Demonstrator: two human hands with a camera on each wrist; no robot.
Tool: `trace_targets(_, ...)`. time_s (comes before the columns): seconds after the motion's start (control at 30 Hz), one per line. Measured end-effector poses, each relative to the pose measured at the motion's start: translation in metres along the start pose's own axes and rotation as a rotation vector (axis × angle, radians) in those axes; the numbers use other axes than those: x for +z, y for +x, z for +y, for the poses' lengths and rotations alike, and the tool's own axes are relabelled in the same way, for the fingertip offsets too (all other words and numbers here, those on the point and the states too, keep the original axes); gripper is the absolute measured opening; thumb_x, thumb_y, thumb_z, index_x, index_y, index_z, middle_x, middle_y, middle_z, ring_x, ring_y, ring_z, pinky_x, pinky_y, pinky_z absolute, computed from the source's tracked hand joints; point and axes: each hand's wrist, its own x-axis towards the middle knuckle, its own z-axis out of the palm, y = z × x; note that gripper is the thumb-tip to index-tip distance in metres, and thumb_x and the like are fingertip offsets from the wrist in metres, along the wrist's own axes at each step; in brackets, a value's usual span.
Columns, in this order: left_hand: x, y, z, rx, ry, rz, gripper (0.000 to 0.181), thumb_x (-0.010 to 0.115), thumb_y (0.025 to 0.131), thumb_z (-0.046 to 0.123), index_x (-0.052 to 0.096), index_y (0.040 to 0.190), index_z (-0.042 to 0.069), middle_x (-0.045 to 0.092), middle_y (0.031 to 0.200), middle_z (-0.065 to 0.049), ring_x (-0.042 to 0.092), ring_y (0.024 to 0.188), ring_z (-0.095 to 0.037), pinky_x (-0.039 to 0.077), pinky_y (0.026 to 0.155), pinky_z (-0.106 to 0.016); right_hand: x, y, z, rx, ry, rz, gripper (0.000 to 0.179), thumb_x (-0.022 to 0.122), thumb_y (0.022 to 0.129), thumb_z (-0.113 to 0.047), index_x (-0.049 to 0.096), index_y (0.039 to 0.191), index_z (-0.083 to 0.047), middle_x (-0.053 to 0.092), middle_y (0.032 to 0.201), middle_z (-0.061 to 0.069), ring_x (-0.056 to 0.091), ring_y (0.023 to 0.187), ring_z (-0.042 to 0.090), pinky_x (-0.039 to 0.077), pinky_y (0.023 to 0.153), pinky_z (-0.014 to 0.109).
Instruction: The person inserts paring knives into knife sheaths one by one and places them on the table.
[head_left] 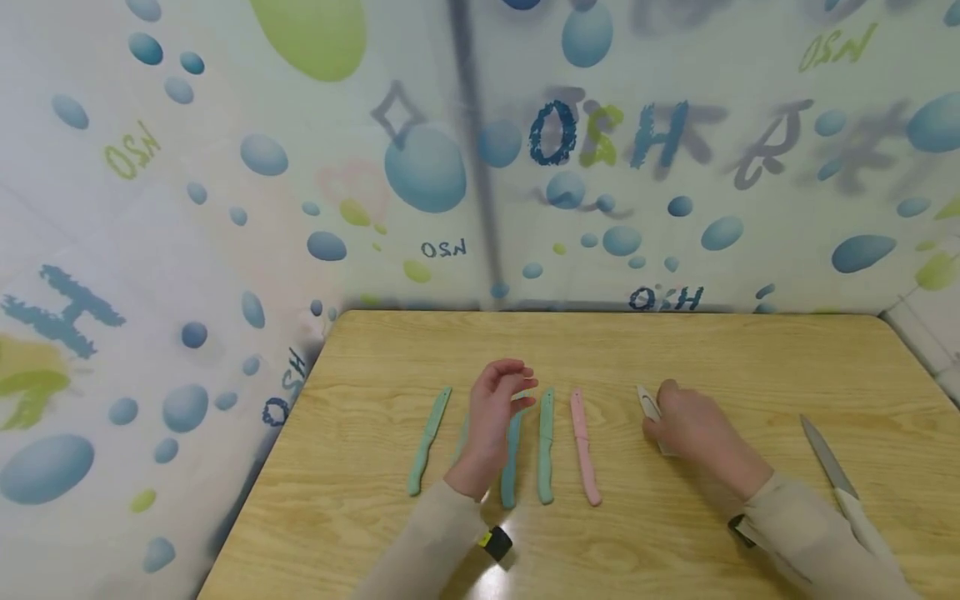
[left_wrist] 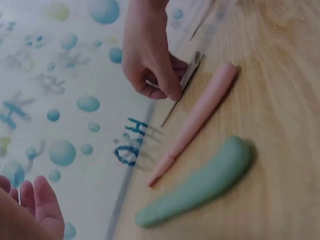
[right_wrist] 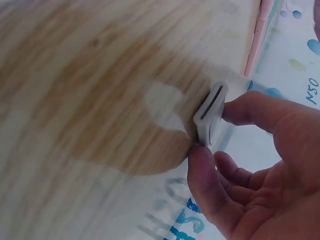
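Note:
My right hand [head_left: 697, 427] pinches a slim white tool [right_wrist: 212, 112] with a pointed tip and a slot, between thumb and fingers at the table surface; its exact kind is unclear. Over the row of coloured knives hovers my left hand [head_left: 492, 417], fingers loosely bent and holding nothing. That row has a green knife [head_left: 427, 446] at its left end, a largely hidden green one [head_left: 462, 433], a blue knife [head_left: 511, 471] partly covered by the hand, another green knife [head_left: 546, 450] and a pink knife [head_left: 585, 450]. The coloured knives lie roughly parallel, tips toward the back.
A larger kitchen knife [head_left: 831, 458] with a steel blade and white handle lies at the right, its handle end partly behind my right sleeve. The wooden table [head_left: 337, 517] meets a patterned wall covering [head_left: 420, 275] at the back and left.

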Motion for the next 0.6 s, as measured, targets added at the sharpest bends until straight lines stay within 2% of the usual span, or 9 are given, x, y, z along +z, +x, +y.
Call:
trace_targets(0.17, 0.033, 0.008, 0.002, 0.044, 0.165, -0.133, 0.022, 0.057, 0.103, 0.009, 0.061, 0.122, -0.001, 0.068, 0.113, -0.012, 0.068, 0.102, -0.025, 0.061, 0.081, -0.032, -0.001, 0.001, 0.003, 0.029, -0.002, -0.038, 0.035, 0.069, 0.095, -0.022, 0.051, 0.094, 0.007, 0.053, 0.068, 0.008, 0.051, 0.053, 0.019, 0.042, 0.044, 0.031)
trace_targets(0.33, 0.063, 0.019, -0.003, 0.09, 0.374, -0.238, 0.02, 0.058, 0.104, 0.009, 0.066, 0.121, 0.002, 0.07, 0.108, -0.005, 0.069, 0.094, -0.016, 0.06, 0.078, -0.027, -0.014, -0.006, 0.014, 0.109, 0.033, -0.087, 0.044, 0.063, 0.099, -0.03, 0.057, 0.114, 0.011, 0.063, 0.081, 0.009, 0.053, 0.061, 0.019, 0.045, 0.051, 0.033)
trace_targets(0.43, 0.079, 0.028, -0.009, 0.117, 0.591, -0.324, 0.019, 0.058, 0.105, 0.013, 0.069, 0.12, 0.007, 0.071, 0.105, 0.001, 0.065, 0.089, -0.007, 0.056, 0.075, -0.022, -0.024, -0.014, 0.024, 0.109, 0.034, -0.048, 0.041, 0.061, 0.1, -0.031, 0.06, 0.112, 0.008, 0.063, 0.082, 0.007, 0.052, 0.064, 0.019, 0.045, 0.054, 0.034)
trace_targets(0.5, 0.088, 0.035, -0.014, 0.142, 0.749, -0.391, 0.02, 0.058, 0.105, 0.016, 0.07, 0.119, 0.011, 0.07, 0.104, 0.005, 0.062, 0.087, -0.003, 0.053, 0.072, -0.018, -0.029, -0.02, 0.031, 0.102, 0.032, -0.02, 0.037, 0.06, 0.101, -0.031, 0.061, 0.108, 0.006, 0.059, 0.076, 0.004, 0.051, 0.062, 0.018, 0.043, 0.053, 0.033)
trace_targets(0.6, 0.102, 0.042, -0.02, 0.159, 0.959, -0.47, 0.019, 0.057, 0.105, 0.02, 0.071, 0.117, 0.014, 0.069, 0.099, 0.01, 0.058, 0.078, -0.003, 0.05, 0.065, -0.017, -0.035, -0.029, 0.04, 0.089, 0.031, 0.023, 0.035, 0.06, 0.102, -0.03, 0.061, 0.106, 0.005, 0.058, 0.072, 0.002, 0.05, 0.059, 0.017, 0.041, 0.051, 0.032)
